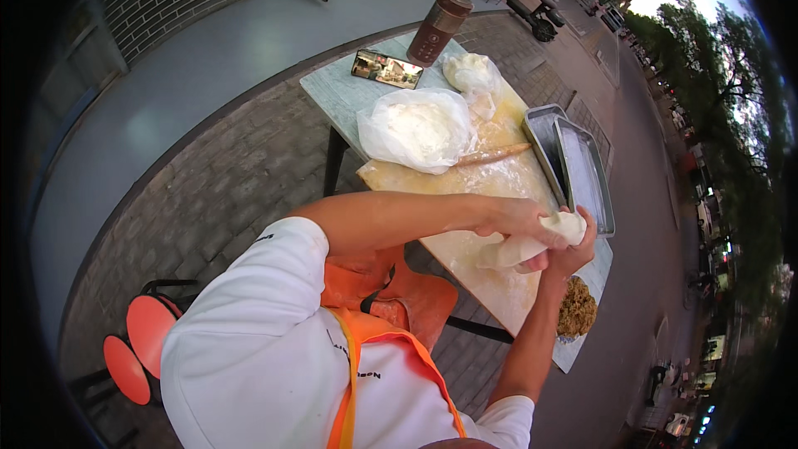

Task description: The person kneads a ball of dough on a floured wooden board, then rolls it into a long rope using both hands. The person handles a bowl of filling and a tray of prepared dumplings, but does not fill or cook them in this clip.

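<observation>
A long, soft piece of pale dough [512, 251] is held up over the near right part of a floured wooden board [461, 255]. My left hand [520, 219] grips its middle, while my right hand [578, 248] is closed around the end [564, 224] beside the metal trays. The lower end of the dough hangs close to the board; whether it touches cannot be told. A brown, chopped filling [576, 308] is heaped in a dish next to my right forearm. Farther up the board lies a wooden rolling pin [495, 154], partly against an open plastic bag of white flour [419, 128].
Two rectangular metal trays [601, 181] overlap at the table's right edge. Behind the flour are a smaller plastic bag with pale contents [472, 73], a phone [386, 68] and a brown flask [440, 28]. Red stools [151, 330] stand at left; a parked scooter [530, 6] is beyond.
</observation>
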A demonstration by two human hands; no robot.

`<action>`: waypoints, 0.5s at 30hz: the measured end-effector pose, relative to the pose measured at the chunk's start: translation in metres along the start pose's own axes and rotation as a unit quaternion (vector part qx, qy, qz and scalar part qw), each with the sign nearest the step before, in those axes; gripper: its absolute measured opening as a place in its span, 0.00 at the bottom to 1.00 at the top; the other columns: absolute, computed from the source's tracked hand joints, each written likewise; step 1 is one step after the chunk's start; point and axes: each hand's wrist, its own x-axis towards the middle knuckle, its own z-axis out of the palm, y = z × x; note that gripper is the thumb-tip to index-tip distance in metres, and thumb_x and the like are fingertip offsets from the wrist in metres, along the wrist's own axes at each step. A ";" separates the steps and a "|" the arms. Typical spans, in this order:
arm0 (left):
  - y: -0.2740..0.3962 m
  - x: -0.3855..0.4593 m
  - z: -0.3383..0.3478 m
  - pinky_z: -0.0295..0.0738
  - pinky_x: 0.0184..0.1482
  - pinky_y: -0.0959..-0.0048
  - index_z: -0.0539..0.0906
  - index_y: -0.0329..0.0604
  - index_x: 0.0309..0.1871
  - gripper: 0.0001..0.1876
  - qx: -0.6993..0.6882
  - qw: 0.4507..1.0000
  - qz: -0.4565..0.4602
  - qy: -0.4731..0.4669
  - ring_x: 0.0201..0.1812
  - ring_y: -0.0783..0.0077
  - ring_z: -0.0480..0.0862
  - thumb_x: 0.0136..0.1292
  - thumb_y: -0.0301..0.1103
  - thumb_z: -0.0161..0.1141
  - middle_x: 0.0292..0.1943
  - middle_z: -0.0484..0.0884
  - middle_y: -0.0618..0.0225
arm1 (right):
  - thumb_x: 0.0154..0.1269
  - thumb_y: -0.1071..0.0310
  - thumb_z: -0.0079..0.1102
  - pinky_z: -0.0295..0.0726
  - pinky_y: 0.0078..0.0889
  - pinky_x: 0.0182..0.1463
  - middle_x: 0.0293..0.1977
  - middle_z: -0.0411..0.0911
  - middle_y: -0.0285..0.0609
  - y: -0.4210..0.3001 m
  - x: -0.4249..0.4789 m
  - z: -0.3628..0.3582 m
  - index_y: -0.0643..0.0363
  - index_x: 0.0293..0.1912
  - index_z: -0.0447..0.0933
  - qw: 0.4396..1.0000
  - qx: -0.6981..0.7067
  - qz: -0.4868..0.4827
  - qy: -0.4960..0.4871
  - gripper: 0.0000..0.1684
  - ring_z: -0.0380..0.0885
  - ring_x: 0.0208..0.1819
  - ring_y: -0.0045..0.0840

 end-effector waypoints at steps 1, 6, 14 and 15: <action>0.000 0.003 -0.004 0.84 0.43 0.72 0.86 0.38 0.47 0.22 0.015 1.000 -0.012 -0.006 0.33 0.68 0.90 0.64 0.49 0.77 0.35 0.88 0.62 | 0.62 0.69 0.74 0.86 0.34 0.48 0.43 0.88 0.46 -0.006 0.005 -0.001 0.62 0.53 0.82 0.995 -0.051 -0.082 -0.006 0.20 0.88 0.43 0.31; -0.011 0.028 -0.004 0.78 0.33 0.69 0.87 0.39 0.42 0.17 0.145 0.986 -0.016 0.084 0.28 0.73 0.84 0.57 0.41 0.79 0.25 0.84 0.67 | 0.59 0.65 0.79 0.82 0.38 0.38 0.30 0.83 0.47 -0.006 0.018 -0.012 0.61 0.41 0.82 0.947 -0.226 -0.219 -0.065 0.16 0.84 0.31 0.43; -0.030 0.033 0.016 0.70 0.24 0.72 0.87 0.36 0.34 0.13 0.129 0.986 0.007 0.106 0.24 0.75 0.80 0.58 0.38 0.75 0.24 0.82 0.67 | 0.61 0.62 0.76 0.80 0.34 0.43 0.35 0.80 0.46 0.037 -0.019 -0.009 0.61 0.46 0.76 0.973 -0.142 -0.173 0.049 0.22 0.82 0.37 0.35; -0.026 0.028 0.014 0.71 0.25 0.72 0.87 0.36 0.35 0.14 0.136 0.987 0.009 0.085 0.25 0.74 0.80 0.60 0.39 0.75 0.24 0.82 0.67 | 0.63 0.64 0.74 0.81 0.33 0.44 0.36 0.79 0.45 0.033 -0.024 0.000 0.61 0.47 0.75 0.979 -0.100 -0.164 0.064 0.19 0.82 0.37 0.33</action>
